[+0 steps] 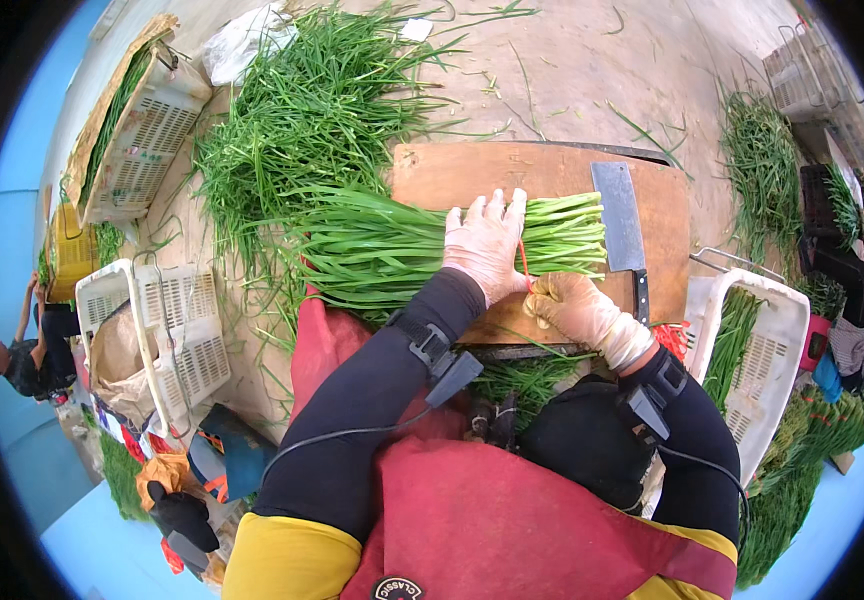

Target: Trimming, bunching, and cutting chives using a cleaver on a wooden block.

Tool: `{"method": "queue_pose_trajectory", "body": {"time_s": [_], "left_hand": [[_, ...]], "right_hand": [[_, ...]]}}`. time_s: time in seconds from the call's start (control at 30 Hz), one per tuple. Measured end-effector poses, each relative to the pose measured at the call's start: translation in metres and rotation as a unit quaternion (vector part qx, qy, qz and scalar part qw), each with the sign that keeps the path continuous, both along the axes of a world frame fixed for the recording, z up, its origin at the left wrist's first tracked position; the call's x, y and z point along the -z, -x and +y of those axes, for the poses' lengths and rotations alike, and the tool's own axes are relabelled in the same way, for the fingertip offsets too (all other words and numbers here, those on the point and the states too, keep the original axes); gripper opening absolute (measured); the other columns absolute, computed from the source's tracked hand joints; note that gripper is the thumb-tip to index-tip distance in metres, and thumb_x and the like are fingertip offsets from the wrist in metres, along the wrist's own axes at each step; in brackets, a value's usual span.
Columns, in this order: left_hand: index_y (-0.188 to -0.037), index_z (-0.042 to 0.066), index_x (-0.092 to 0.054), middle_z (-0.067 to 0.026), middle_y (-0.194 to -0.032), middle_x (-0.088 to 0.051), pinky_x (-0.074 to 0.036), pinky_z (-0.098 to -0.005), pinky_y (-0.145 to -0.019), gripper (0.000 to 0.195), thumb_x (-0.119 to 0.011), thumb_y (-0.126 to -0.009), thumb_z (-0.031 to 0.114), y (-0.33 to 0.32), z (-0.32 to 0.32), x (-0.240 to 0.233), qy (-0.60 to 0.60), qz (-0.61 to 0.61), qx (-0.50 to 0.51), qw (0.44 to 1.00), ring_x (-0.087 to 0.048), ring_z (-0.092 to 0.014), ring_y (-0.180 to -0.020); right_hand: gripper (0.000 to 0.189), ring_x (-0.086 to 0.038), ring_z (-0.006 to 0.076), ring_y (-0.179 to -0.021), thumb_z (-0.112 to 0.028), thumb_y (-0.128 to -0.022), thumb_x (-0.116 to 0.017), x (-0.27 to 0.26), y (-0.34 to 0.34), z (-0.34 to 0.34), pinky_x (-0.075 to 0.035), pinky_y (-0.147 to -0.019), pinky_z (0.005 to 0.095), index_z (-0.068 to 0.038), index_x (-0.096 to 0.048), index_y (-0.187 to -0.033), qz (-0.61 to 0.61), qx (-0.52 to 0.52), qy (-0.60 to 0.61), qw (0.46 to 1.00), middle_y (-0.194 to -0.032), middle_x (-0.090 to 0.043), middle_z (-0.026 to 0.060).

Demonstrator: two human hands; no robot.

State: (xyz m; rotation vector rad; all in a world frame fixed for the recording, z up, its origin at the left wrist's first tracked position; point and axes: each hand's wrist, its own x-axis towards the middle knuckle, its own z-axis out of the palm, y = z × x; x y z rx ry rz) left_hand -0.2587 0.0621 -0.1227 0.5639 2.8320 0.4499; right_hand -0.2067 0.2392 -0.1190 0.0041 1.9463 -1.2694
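Note:
A bundle of green garlic chives (387, 244) lies across a wooden cutting board (477, 174), its pale cut stem ends to the right. My gloved left hand (486, 244) rests spread on top of the bundle, pressing it near the stems. A red tie (523, 259) runs over the stems beside that hand. Its lower end meets my gloved right hand (574, 309), whose fingers are closed on it at the near side of the bundle. A cleaver (619, 217) with a black handle lies flat on the board, just right of the stem ends.
Loose chives (312, 105) are heaped at the upper left. White plastic crates stand at the left (192, 330) and right (796, 322), the right one holding chives. Red ties (672, 339) lie by the board's right corner. Another person (34, 352) sits at the far left.

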Motion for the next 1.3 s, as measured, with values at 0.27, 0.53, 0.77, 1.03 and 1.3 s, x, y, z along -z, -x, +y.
{"method": "queue_pose_trajectory", "body": {"time_s": [0.27, 0.53, 0.77, 1.03, 1.3], "left_hand": [[-0.148, 0.013, -0.033, -0.0109, -0.141, -0.048, -0.038, -0.0498, -0.105, 0.072, -0.064, -0.083, 0.015, 0.005, -0.001, 0.016, -0.004, 0.032, 0.039, 0.999, -0.048, -0.027, -0.129], [-0.139, 0.007, -0.044, -0.0136, -0.129, -0.058, -0.042, -0.0471, -0.098, 0.090, -0.066, -0.076, 0.067, 0.027, -0.016, 0.009, -0.114, -0.040, 0.055, 0.991, -0.056, -0.033, -0.119], [-0.143, 0.005, -0.042, -0.0189, -0.139, -0.052, -0.036, -0.0477, -0.106, 0.102, -0.060, -0.075, 0.078, 0.025, -0.009, 0.002, -0.128, -0.069, 0.054, 0.988, -0.050, -0.033, -0.129], [-0.148, 0.006, -0.033, -0.0203, -0.145, -0.045, -0.031, -0.0510, -0.109, 0.112, -0.072, -0.066, 0.071, 0.028, -0.017, -0.002, -0.124, -0.102, 0.081, 0.984, -0.042, -0.034, -0.136], [-0.154, 0.011, -0.020, -0.0177, -0.149, -0.040, -0.030, -0.0527, -0.111, 0.123, -0.088, -0.056, 0.041, 0.024, -0.016, 0.002, -0.052, -0.086, 0.089, 0.991, -0.038, -0.033, -0.139]], "right_hand": [[0.022, -0.053, 0.0042, -0.058, -0.022, -0.095, -0.060, -0.028, 0.028, -0.020, -0.040, -0.051, 0.0196, -0.005, -0.070, -0.085, -0.032, 0.099, 0.139, 0.985, -0.075, -0.068, -0.0007], [0.032, -0.053, 0.0055, -0.050, -0.026, -0.102, -0.052, -0.045, 0.022, 0.006, -0.042, -0.045, 0.0186, 0.000, -0.069, -0.095, -0.025, 0.168, 0.094, 0.981, -0.062, -0.062, 0.0006], [0.034, -0.066, 0.0238, -0.061, -0.027, -0.092, -0.061, 0.057, -0.015, -0.002, -0.053, -0.061, 0.0356, 0.003, -0.069, -0.107, 0.129, 0.087, -0.168, 0.973, -0.087, -0.070, 0.0186], [0.023, -0.068, 0.0235, -0.065, -0.019, -0.084, -0.070, 0.072, -0.013, -0.015, -0.053, -0.062, 0.0346, 0.003, -0.069, -0.090, 0.105, 0.222, -0.149, 0.958, -0.077, -0.070, 0.0173], [0.017, -0.055, 0.0121, -0.054, -0.012, -0.089, -0.065, 0.047, -0.017, -0.027, -0.044, -0.052, 0.0277, 0.001, -0.067, -0.078, -0.017, 0.295, 0.027, 0.955, -0.066, -0.064, 0.0050]]}}
